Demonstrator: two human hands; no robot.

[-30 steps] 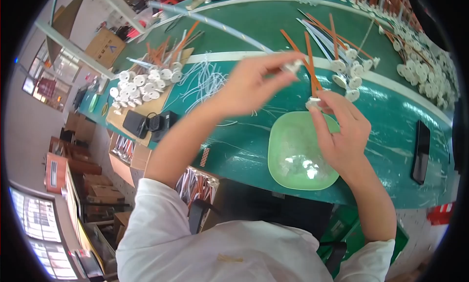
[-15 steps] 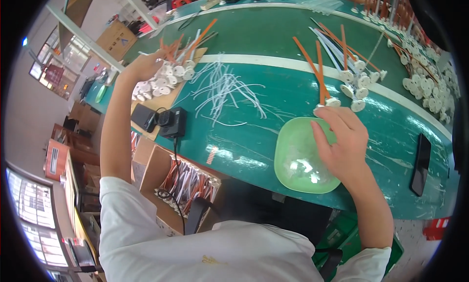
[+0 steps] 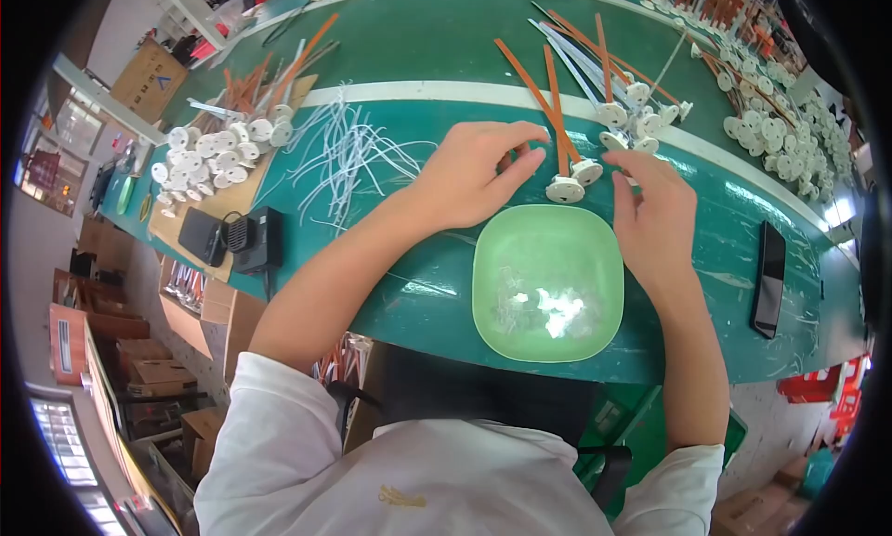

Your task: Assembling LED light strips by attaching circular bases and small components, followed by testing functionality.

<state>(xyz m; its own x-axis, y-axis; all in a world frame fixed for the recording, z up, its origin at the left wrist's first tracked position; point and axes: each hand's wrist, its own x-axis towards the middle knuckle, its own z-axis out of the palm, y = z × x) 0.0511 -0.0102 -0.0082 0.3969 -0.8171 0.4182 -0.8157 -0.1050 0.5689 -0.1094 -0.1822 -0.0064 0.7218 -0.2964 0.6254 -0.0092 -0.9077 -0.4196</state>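
Note:
My left hand (image 3: 483, 172) is over the table just left of two orange strips with white discs at their lower ends. Its fingers are curved, with a gap between thumb and forefinger and nothing visible between them. On the other side of the strips, my right hand (image 3: 658, 206) has its thumb and fingers apart, close to a white disc (image 3: 615, 140). Two more white round discs (image 3: 565, 189) with holes lie between the hands, beside the crossed orange strips (image 3: 557, 109). Just below them sits a light green square bowl (image 3: 492, 285) holding small clear bits.
Thin white ties (image 3: 348, 155) lie loose left of my left hand. Further left, white discs (image 3: 218, 150) with strips are heaped on cardboard near a black device (image 3: 258, 239). More discs (image 3: 799, 146) lie far right. A black phone (image 3: 768, 281) is at the right.
My left hand has moved right from the left heap of discs to beside the orange strips. My right hand has come off the bowl's rim and sits near the discs. The view has shifted right.

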